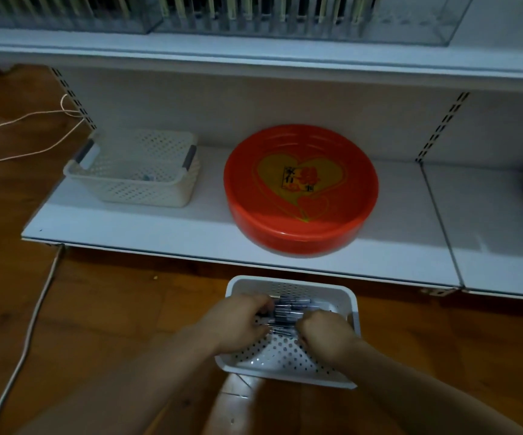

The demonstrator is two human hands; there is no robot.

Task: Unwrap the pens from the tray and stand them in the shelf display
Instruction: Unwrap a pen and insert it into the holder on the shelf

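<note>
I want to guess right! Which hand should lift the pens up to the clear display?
Probably the left hand. Both hands grip the bundle of pens in the white tray, but the right hand only pinches its end, while the left wraps more of it.

Two bare forearms enter from the bottom edge, ending in the left hand (238,321) and the right hand (323,332). No sleeve covers either arm up to the frame edge. Neither wrist nor any visible finger carries a watch, band or ring. The dim light blurs finer detail.
</note>
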